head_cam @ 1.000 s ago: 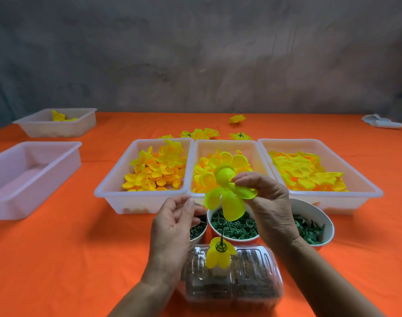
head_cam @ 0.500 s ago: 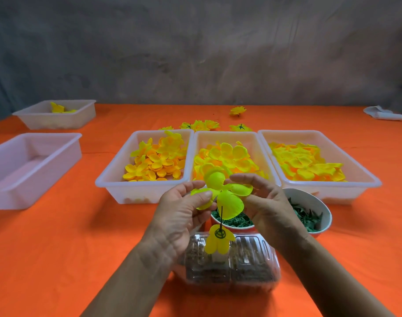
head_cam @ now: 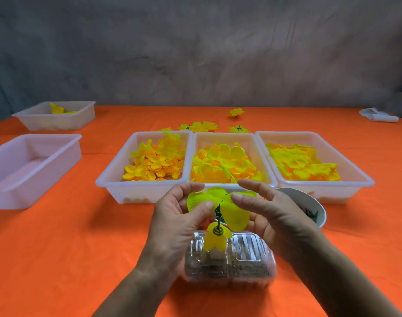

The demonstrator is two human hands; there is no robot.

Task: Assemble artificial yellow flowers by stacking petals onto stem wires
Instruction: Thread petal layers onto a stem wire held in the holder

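Observation:
A large yellow-green petal layer (head_cam: 232, 213) is held between both hands just above the table's near edge. My left hand (head_cam: 177, 225) pinches its left lobe, thumb on the front. My right hand (head_cam: 273, 218) holds the right lobe between thumb and straight fingers. Its centre sits at the tip of a thin green stem wire (head_cam: 219, 213). The wire stands upright in a clear plastic container (head_cam: 248, 266). Low on the wire sits a smaller yellow petal layer (head_cam: 214, 242) with a green spiral disc (head_cam: 217, 230) on it.
Three white trays of yellow petals stand side by side behind my hands: left (head_cam: 140, 183), middle (head_cam: 222, 134), right (head_cam: 321, 185). A white bowl (head_cam: 309, 200) of green parts is at right. Left are an empty tray (head_cam: 3, 191) and a far tray (head_cam: 35, 124). Finished flowers (head_cam: 198, 126) lie beyond.
My left hand has come up from the bowls and taken the petal layer's left lobe. Both hands have brought the layer down until its centre meets the wire tip.

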